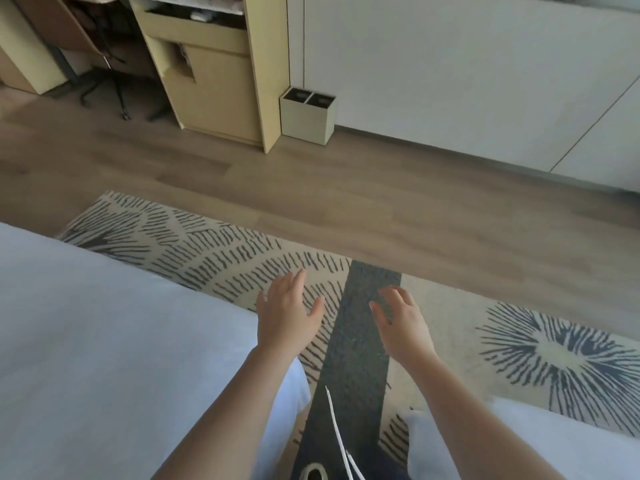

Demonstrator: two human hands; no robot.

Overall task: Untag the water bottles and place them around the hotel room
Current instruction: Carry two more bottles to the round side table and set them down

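Note:
No water bottle shows in this view. My left hand (289,311) is stretched out over the patterned rug (214,258), palm down, fingers spread, holding nothing. My right hand (401,318) hangs beside it over the rug's dark stripe (360,334), fingers slightly curled and apart, also empty. Both forearms reach forward from the bottom of the frame, between two white beds.
A white bed (86,341) fills the lower left and another white bed corner (554,445) the lower right. Beyond the rug lies wood floor (346,188), a beige cabinet (214,84), a small two-slot bin (306,114), a desk chair (100,64) and white wall panels (467,71).

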